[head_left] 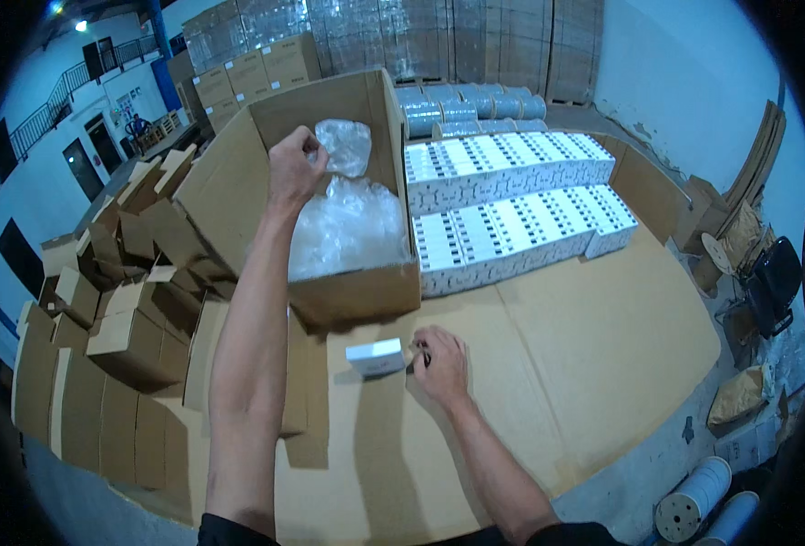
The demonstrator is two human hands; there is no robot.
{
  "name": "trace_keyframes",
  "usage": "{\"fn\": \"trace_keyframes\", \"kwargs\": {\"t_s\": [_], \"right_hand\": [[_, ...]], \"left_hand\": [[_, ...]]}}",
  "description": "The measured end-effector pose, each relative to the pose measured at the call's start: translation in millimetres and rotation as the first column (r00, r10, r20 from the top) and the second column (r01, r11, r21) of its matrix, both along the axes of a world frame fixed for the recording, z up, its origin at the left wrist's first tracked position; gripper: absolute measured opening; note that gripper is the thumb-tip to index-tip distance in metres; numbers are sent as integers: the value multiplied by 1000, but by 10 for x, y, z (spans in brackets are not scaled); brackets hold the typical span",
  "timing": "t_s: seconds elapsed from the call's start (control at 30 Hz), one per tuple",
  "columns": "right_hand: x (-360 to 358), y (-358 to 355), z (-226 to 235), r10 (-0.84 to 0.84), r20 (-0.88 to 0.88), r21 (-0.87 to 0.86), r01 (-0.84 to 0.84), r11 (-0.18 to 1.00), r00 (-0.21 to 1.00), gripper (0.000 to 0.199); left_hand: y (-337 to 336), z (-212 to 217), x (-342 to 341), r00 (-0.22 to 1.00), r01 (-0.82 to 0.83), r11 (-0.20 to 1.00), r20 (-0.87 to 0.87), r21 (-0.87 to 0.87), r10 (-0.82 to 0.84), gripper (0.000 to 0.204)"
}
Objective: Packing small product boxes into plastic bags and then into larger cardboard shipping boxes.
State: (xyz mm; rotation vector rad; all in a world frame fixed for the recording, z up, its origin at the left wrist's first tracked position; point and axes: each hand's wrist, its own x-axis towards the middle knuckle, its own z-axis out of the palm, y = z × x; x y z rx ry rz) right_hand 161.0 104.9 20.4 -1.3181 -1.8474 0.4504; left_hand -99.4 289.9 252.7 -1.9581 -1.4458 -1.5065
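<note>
My left hand (297, 167) is raised over a large open cardboard box (357, 300), its fingers closed on a clear plastic bag (345, 146). More clear plastic bags (348, 227) fill the box below it. On the cardboard-covered table (475, 400), a small white box (375, 358) stands just in front of the large box. Right beside it rests my right hand (442, 366), fingers curled around something small and dark that is mostly hidden.
White boxes (521, 218) stand in packed rows at the table's back right. Open brown cartons (129, 346) crowd the left side. Behind are cable spools (461, 111) and wrapped pallets (420, 45). A black chair (775, 282) and more spools (693, 499) sit on the floor at right.
</note>
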Motion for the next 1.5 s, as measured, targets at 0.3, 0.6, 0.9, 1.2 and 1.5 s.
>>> {"fn": "trace_keyframes", "kwargs": {"t_s": [0.3, 0.6, 0.9, 1.2, 1.5], "right_hand": [[138, -181, -96, -86, -526, -175, -9, 984, 846, 22], [-7, -861, 176, 202, -619, -115, -342, 933, 759, 41], [32, -730, 163, 194, -559, -220, -370, 903, 806, 16], [86, -722, 191, 256, -555, -288, -471, 833, 792, 26], [214, -632, 279, 294, -488, -328, -485, 811, 822, 36]], "left_hand": [[-1916, -628, 545, 966, -30, 999, 256, 39, 20, 11], [-3164, -1668, 973, 899, 89, 936, 432, -341, 72, 10], [-3558, -2322, 834, 348, 537, 783, 928, -314, 133, 15], [-3598, -2180, 896, 121, 438, 891, 990, -117, 71, 39], [-3415, -2168, 951, 415, 521, 760, 894, -388, 172, 32]]}}
